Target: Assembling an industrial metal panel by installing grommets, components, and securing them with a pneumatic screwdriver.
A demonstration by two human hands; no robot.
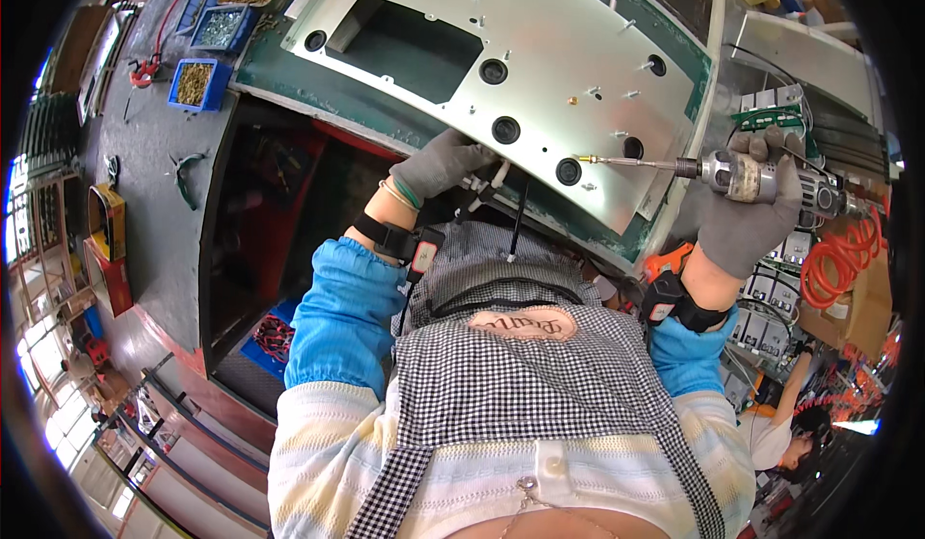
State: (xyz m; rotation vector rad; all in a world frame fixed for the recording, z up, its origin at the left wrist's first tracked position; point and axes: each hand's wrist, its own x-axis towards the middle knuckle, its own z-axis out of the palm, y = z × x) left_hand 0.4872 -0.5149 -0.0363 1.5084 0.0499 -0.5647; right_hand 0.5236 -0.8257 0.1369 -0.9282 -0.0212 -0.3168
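Observation:
A silver metal panel (540, 28) lies on the green work surface, with a large rectangular cutout, several black round grommets (506, 130) and upright studs. My right hand (756, 202), in a grey glove, is wrapped around a power screwdriver (737, 175). Its long shaft points left over the panel, and a brass-coloured tip (584, 158) hovers close above or touches the panel beside a grommet. My left hand (441, 163), gloved too, closes on the panel's near edge, its fingertips partly hidden. Just right of those fingers, a pale tube-like piece (499, 175) shows below the edge.
Blue bins (199, 84) of small fasteners stand at the far left, near green-handled pliers (185, 181) on the grey bench. At right are a coiled orange air hose (843, 262) and several electrical parts. Another person (785, 433) is at the lower right.

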